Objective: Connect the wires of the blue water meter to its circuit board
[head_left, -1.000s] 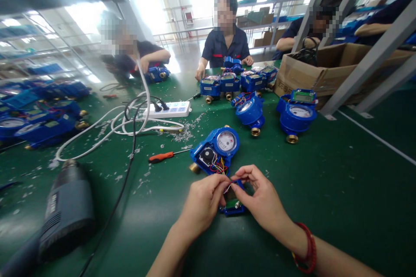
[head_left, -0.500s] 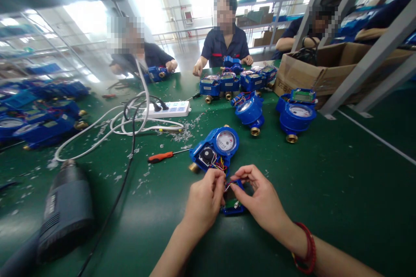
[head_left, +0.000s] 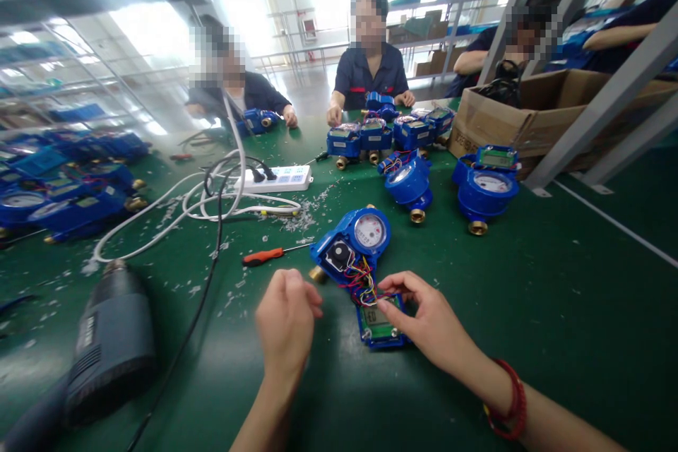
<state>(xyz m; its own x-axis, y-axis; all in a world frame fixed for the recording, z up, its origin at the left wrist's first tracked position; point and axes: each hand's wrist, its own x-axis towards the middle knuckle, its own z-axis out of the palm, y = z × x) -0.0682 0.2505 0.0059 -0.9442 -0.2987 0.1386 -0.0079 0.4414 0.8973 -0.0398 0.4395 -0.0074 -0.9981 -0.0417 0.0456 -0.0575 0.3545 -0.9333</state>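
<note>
The blue meter (head_left: pixel 350 244) lay open on the green table (head_left: pixel 583 296), its wires (head_left: pixel 361 274) running to the display unit (head_left: pixel 378 321) just nearer the wearer. The right hand (head_left: pixel 428 314) pinched wires at the unit's upper edge. The left hand (head_left: pixel 289 321) was curled, apart from the unit; whether it held anything could not be told. Left of the meter lay a screwdriver (head_left: pixel 265 256); farther left, a heat gun (head_left: pixel 112 339).

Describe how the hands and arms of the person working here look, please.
The left hand and right hand are gloveless, and no sleeves show on the visible forearms. A red, multi-strand bracelet circles the right wrist; the left wrist shows none.
</note>
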